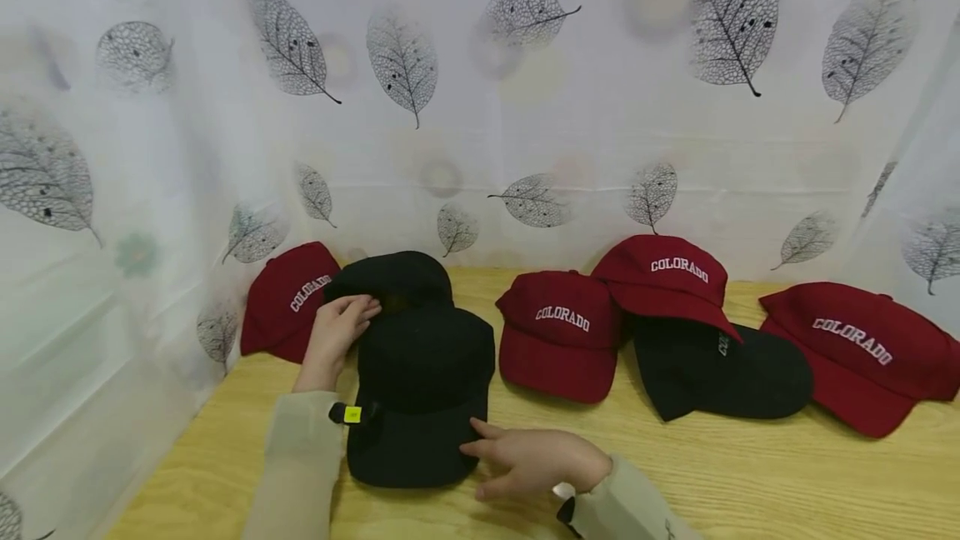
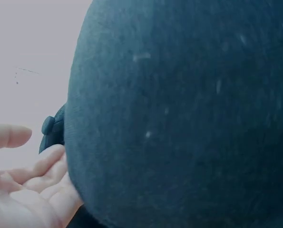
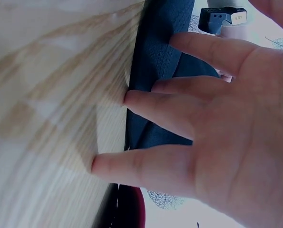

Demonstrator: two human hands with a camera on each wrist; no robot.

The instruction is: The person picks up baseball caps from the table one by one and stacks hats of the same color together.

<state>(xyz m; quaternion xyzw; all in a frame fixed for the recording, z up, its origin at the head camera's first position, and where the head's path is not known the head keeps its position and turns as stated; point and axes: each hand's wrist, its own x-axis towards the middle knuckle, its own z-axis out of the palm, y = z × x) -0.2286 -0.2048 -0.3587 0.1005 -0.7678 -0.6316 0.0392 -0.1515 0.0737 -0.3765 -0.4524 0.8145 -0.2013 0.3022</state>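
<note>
A black cap (image 1: 427, 365) lies on the table with its brim toward me. Another black cap (image 1: 397, 277) sits right behind it, partly covered by the front one. Between the two caps' left sides is my left hand (image 1: 337, 336), fingertips near the rear cap. In the left wrist view, that hand's fingers (image 2: 46, 171) lie along the edge of a large dark cap surface (image 2: 179, 114), thumb apart. My right hand (image 1: 536, 461) has spread, extended fingers at the right edge of the front brim. Its fingertips touch the brim and tabletop in the right wrist view.
A red COLORADO cap (image 1: 292, 298) leans at the far left. On the right are a red cap (image 1: 558, 332), another red cap (image 1: 667, 282) resting over a black cap (image 1: 727, 373), and a red cap (image 1: 862, 348). A leaf-print curtain (image 1: 465, 107) hangs behind the wooden table (image 1: 675, 473).
</note>
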